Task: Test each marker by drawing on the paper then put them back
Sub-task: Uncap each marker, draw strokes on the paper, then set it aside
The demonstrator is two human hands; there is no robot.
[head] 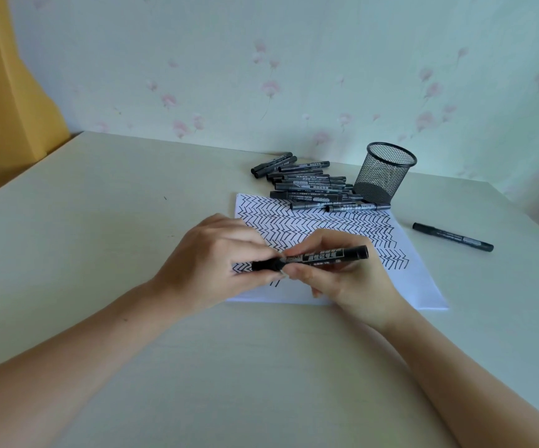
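Here, head view: left hand (216, 253) pinches the cap end of the marker (310, 258), right hand (342, 270) clamps the barrel, held level just above the paper (423, 286), likely so the cap pulls or seats straight. Marker pile (307, 185) lies beside the mesh holder (384, 173); stray marker (452, 237) on table (100, 205).

Two bare forearms enter from bottom corners, no sleeves visible. Left hand (216, 253) and right hand (342, 270) bare: no gloves, rings, watch or bracelets seen. Fingernails short, plain, unpainted where visible. Small dark mark on left forearm (125, 319). Rest of body out of view.
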